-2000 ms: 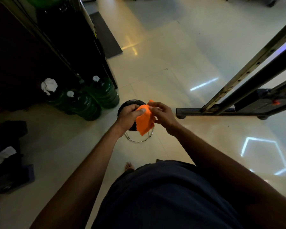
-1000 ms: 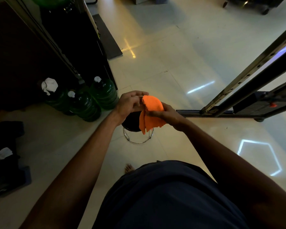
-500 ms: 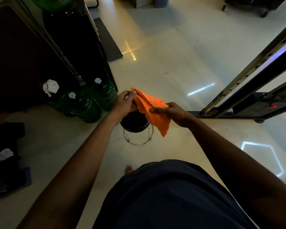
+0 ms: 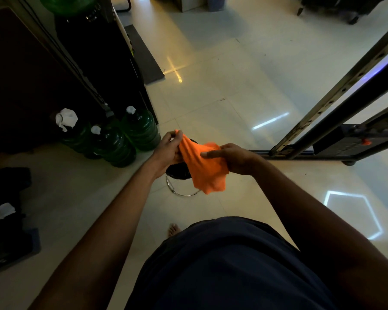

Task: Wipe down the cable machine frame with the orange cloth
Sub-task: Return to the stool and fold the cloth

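The cable machine frame (image 4: 336,104) slants up at the right, its base rail on the pale floor (image 4: 222,81), well apart from both hands. Three green water jugs (image 4: 112,139) stand at the left. A small black stool (image 4: 179,175) sits below the hands. The orange cloth (image 4: 202,166) stretches between them: the left hand (image 4: 168,151) pinches its upper corner, the right hand (image 4: 233,157) grips its side, seemingly with the forefinger extended.
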`<move>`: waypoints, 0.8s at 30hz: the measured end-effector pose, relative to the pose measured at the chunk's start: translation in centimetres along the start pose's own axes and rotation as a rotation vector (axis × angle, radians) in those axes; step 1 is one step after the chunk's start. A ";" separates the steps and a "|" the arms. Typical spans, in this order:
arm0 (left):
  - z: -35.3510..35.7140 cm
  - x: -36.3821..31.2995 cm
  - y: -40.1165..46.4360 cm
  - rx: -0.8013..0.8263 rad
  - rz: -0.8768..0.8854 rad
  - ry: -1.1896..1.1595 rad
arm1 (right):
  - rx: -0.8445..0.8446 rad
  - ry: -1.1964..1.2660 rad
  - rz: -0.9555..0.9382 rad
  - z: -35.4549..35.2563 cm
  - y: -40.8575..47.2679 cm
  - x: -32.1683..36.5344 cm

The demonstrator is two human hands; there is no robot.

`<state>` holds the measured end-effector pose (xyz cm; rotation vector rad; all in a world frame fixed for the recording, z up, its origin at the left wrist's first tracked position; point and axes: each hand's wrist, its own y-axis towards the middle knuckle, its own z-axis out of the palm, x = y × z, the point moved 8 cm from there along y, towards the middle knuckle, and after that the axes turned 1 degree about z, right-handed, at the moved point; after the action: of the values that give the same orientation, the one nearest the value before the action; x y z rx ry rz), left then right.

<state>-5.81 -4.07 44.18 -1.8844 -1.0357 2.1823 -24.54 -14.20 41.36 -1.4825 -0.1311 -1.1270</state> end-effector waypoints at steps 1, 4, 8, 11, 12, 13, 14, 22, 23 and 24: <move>-0.1 0.3 -0.1 0.002 -0.018 0.018 | 0.001 0.023 -0.011 0.1 0.0 0.0; 0.1 1.7 -0.5 0.119 -0.138 0.146 | -0.033 0.075 -0.071 0.4 -0.1 0.4; -1.5 3.2 0.0 0.036 -0.129 0.226 | -0.098 0.059 -0.076 0.1 -0.2 0.5; -3.0 2.7 0.2 -0.136 -0.033 0.167 | -0.154 0.025 -0.054 -0.3 -0.3 0.2; -3.3 2.5 0.1 -0.168 0.000 0.172 | -0.166 0.037 -0.047 -0.4 -0.2 0.0; -3.5 2.3 0.1 -0.189 0.031 0.183 | -0.182 0.047 -0.040 -0.4 -0.1 -0.1; -3.5 2.1 0.0 -0.195 0.057 0.185 | -0.196 0.048 -0.039 -0.4 0.1 -0.3; -3.6 2.2 -0.6 -0.112 0.053 0.083 | -0.151 -0.146 -0.096 1.1 1.1 -0.2; -3.9 2.2 -0.7 -0.122 0.061 0.109 | -0.164 -0.154 -0.101 1.1 1.2 -0.2; -4.1 2.2 -0.8 -0.135 0.069 0.137 | -0.190 -0.156 -0.111 0.9 1.2 -0.1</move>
<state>-2.89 -0.66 42.63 -2.1244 -1.1348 2.0307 -23.33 -13.71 40.61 -1.7505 -0.2219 -1.1359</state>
